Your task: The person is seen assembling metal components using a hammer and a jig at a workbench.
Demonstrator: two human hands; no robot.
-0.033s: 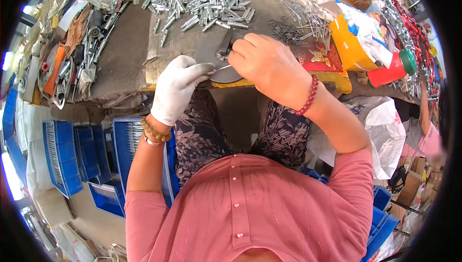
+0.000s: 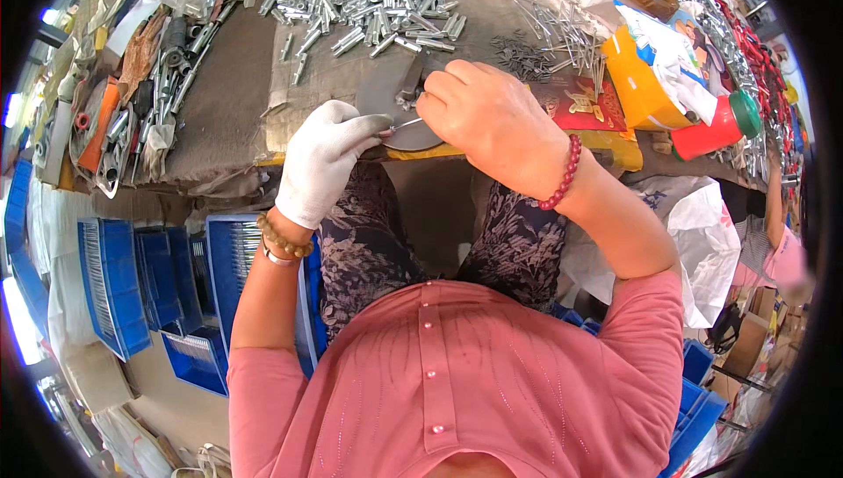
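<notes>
My left hand (image 2: 320,162), in a white glove, is closed with thumb and fingertips pinching a thin metal rod (image 2: 406,124). The rod points toward my right hand (image 2: 487,122), which is bare and closed, its fingertips turned away. What the right fingers hold is hidden behind them. Both hands are over a grey round plate (image 2: 376,87) at the bench's near edge. On that plate, beside my right knuckles, stands a small dark metal fixture (image 2: 409,93). Beyond the hands lies a heap of shiny metal tubes (image 2: 369,0).
Small dark pieces (image 2: 524,58) and thin metal rods (image 2: 562,26) lie right of the heap. Further right are a yellow box (image 2: 641,79) and a red jar with a green lid (image 2: 716,127). Hand tools (image 2: 145,96) crowd the left; blue bins (image 2: 114,289) stand below.
</notes>
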